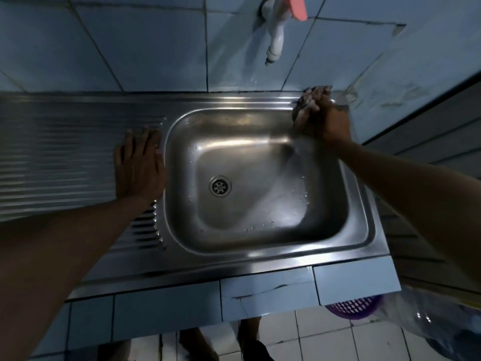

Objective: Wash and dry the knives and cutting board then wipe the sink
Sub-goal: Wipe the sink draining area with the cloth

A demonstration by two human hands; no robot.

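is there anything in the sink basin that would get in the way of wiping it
Nothing visible does. The sink basin holds only water drops and the drain. The right hand grips something soapy at the back right corner; the left hand rests on the drainboard.

Pale blue glazed wall tiles (156,45) with dark grout rise behind the desk, whose front edge wears matching blue tiles (166,313), one cracked, while white square floor tiles (325,337) lie below in dim, cool light.
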